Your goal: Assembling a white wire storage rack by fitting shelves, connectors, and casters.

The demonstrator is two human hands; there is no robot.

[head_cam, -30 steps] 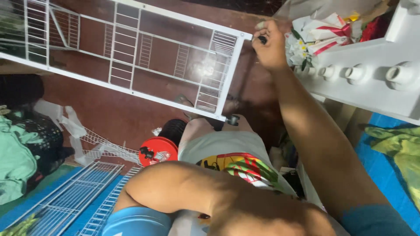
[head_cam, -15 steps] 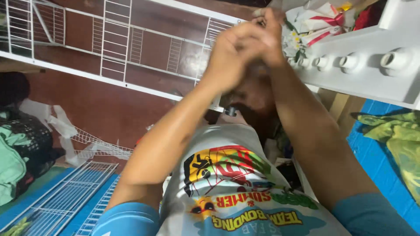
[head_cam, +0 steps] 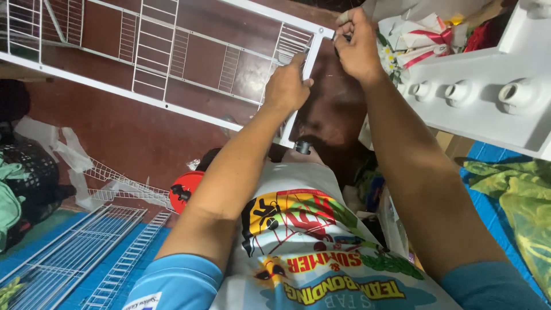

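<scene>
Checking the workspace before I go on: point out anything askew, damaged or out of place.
A white wire panel lies loose and tilted on the red floor, beside crumpled clear plastic wrap. The white rack frame sits tipped over while the left hand and right hand grip its corner. No damage shows.

Reddish-brown floor [head_cam: 132, 129] underneath, with a blue mat [head_cam: 34, 258] at its lower left edge. White wire shelf panels [head_cam: 63, 261] lie flat on that mat; a round red tool [head_cam: 185, 190] rests nearby.
</scene>
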